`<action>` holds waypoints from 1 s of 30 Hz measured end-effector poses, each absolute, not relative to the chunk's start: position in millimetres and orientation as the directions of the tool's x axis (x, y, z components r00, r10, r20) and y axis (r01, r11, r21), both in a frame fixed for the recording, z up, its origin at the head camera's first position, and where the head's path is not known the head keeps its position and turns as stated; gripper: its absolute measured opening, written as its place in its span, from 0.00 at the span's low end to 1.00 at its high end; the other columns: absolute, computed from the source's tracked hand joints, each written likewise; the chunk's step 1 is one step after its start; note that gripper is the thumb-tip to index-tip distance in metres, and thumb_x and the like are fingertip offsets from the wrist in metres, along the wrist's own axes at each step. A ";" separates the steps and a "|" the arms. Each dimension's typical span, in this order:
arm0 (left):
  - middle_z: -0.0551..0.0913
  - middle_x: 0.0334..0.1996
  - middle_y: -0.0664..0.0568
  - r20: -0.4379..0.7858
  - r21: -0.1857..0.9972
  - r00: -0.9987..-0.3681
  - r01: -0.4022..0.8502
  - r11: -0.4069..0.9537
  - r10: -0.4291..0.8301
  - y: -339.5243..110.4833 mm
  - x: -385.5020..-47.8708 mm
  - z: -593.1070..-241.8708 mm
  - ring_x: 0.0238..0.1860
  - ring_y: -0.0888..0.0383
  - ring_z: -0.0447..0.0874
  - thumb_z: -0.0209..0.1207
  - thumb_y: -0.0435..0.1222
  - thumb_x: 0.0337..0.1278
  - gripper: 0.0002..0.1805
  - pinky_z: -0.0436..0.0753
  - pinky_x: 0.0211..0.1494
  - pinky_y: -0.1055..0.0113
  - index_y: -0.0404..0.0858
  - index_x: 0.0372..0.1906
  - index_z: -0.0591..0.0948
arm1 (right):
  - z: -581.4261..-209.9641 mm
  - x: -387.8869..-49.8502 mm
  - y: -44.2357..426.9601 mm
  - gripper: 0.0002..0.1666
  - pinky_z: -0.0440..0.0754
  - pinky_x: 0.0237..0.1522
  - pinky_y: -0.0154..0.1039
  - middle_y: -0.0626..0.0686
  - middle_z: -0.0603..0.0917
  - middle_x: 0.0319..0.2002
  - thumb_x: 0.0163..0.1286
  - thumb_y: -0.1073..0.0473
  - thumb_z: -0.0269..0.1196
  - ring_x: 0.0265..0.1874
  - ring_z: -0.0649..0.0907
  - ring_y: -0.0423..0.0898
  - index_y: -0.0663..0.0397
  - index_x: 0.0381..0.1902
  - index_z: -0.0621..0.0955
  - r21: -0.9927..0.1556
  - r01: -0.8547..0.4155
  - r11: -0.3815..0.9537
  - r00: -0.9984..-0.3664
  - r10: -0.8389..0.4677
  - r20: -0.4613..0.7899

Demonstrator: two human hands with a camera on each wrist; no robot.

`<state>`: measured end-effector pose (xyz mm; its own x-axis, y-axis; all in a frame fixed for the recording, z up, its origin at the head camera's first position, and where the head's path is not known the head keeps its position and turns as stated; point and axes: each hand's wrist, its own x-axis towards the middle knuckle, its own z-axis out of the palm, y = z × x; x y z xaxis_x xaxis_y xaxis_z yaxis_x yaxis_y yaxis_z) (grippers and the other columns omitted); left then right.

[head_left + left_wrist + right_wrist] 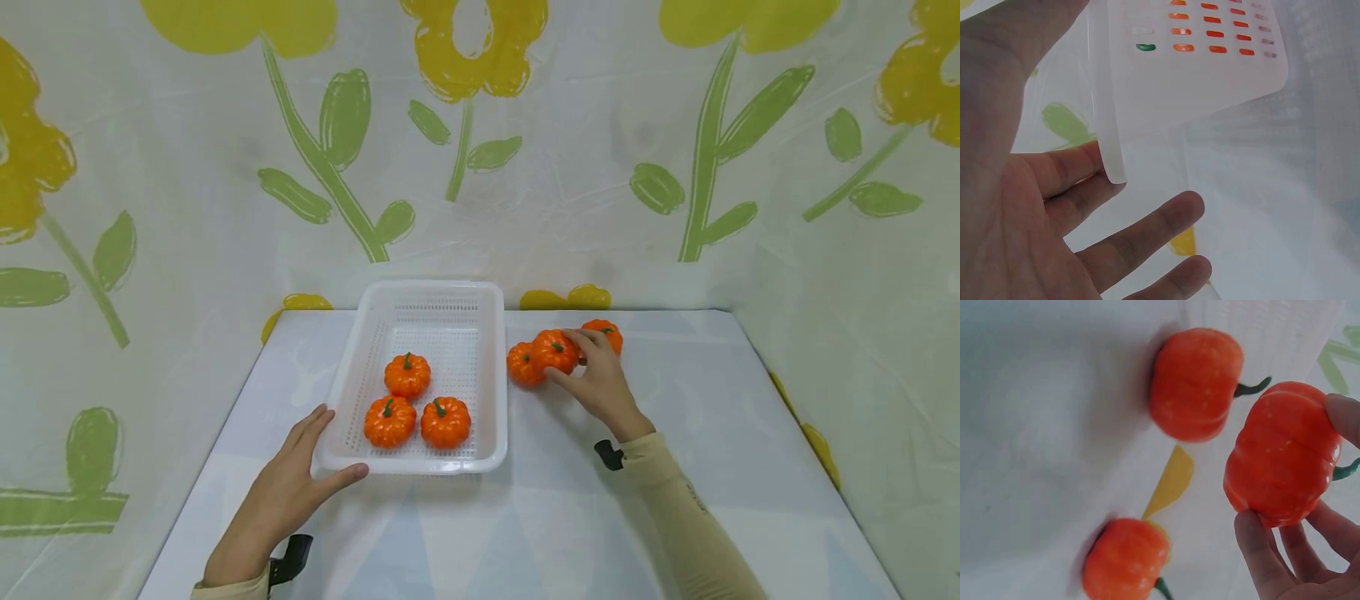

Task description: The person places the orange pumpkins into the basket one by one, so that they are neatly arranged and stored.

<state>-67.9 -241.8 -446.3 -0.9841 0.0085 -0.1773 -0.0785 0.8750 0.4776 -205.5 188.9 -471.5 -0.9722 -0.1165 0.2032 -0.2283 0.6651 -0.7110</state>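
Note:
A small orange pumpkin (554, 352) with a green stem is in my right hand (602, 385), pinched between thumb and fingers. The right wrist view shows this held pumpkin (1285, 453) raised above the table, apart from two others. One pumpkin (522, 365) sits just left of it, and another (606, 333) stands partly behind my fingers. My left hand (283, 482) rests at the near left corner of a white plastic basket (492, 417), fingers spread and touching its rim. Three pumpkins lie inside, among them one (407, 375) at the back.
A pale table (720, 467) with faint blue triangles carries everything. Behind and at both sides hangs a white curtain (570, 183) printed with yellow flowers and green leaves. The basket's perforated wall (1197, 81) shows close up in the left wrist view.

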 end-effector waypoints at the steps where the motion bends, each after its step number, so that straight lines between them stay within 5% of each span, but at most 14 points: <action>1: 0.49 0.80 0.40 -0.177 0.477 -0.984 -0.078 0.875 0.008 -241.8 -67.7 -446.3 0.72 0.31 0.60 0.60 0.75 0.46 0.65 0.68 0.64 0.28 0.38 0.80 0.54 | -471.2 -205.9 185.8 0.43 0.82 0.54 0.55 0.60 0.70 0.66 0.60 0.49 0.77 0.54 0.76 0.56 0.57 0.69 0.75 -0.714 -0.232 0.661 -0.971 -0.120 0.205; 12: 0.48 0.80 0.40 -0.196 0.477 -0.981 -0.094 0.874 0.001 -241.4 -67.2 -447.6 0.71 0.30 0.61 0.60 0.75 0.45 0.66 0.69 0.62 0.28 0.39 0.81 0.53 | -458.0 -208.0 156.0 0.42 0.82 0.54 0.48 0.55 0.69 0.67 0.61 0.49 0.76 0.54 0.76 0.52 0.51 0.70 0.74 -0.693 -0.294 0.659 -0.955 -0.172 0.242; 30: 0.48 0.80 0.40 -0.185 0.485 -0.983 -0.087 0.870 0.006 -241.8 -66.6 -447.5 0.71 0.30 0.61 0.59 0.76 0.45 0.66 0.69 0.62 0.27 0.38 0.81 0.53 | -435.6 -220.2 121.1 0.42 0.77 0.65 0.49 0.56 0.68 0.67 0.62 0.48 0.76 0.62 0.75 0.54 0.53 0.70 0.73 -0.644 -0.424 0.636 -0.905 -0.322 0.277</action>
<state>-66.6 -241.8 -447.5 -0.9827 0.0055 -0.1854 -0.0866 0.8703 0.4848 -220.2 121.1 -435.6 -0.9052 -0.3223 0.2770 -0.4238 0.6365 -0.6444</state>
